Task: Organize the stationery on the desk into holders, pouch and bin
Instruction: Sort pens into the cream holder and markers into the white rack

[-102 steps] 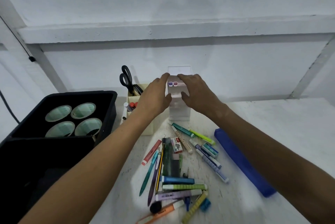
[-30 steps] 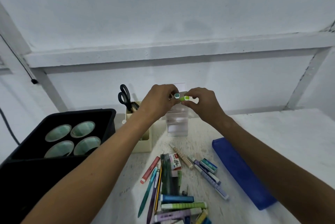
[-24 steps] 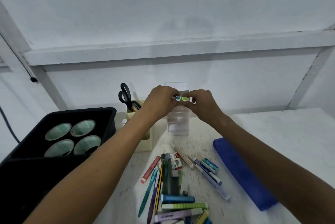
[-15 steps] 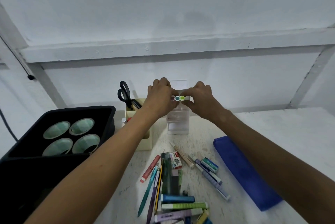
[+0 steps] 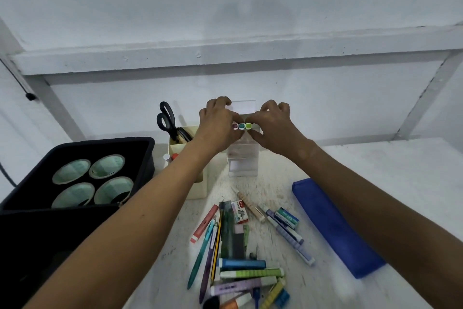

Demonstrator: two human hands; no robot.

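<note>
My left hand (image 5: 220, 123) and right hand (image 5: 274, 124) met over the top of the clear holder (image 5: 242, 158) at the back of the desk (image 5: 375, 166), fingers curled. Between the fingertips of both hands sat three highlighters (image 5: 241, 126) side by side, showing purple, teal and green end caps toward me; I pinched them at the holder's mouth, my left hand on the purple side and my right on the green. How deep they stood inside the holder I could not tell, since my hands covered its upper part.

Just left of the clear holder stood a cream holder (image 5: 198, 183) with black scissors (image 5: 166, 121) standing up out of it. Further left was a black bin (image 5: 140, 156) with four rolls of tape (image 5: 92, 181) lying in it.

Nearer to me, loose stationery lay in a heap on the desk: pens (image 5: 203, 253), a pencil (image 5: 216, 246), a small staple box (image 5: 240, 211), an eraser (image 5: 286, 217) and several more highlighters (image 5: 250, 274) lying flat. To the right of the heap, apart from it, lay a blue pouch (image 5: 335, 228), stretched out at an angle.
</note>
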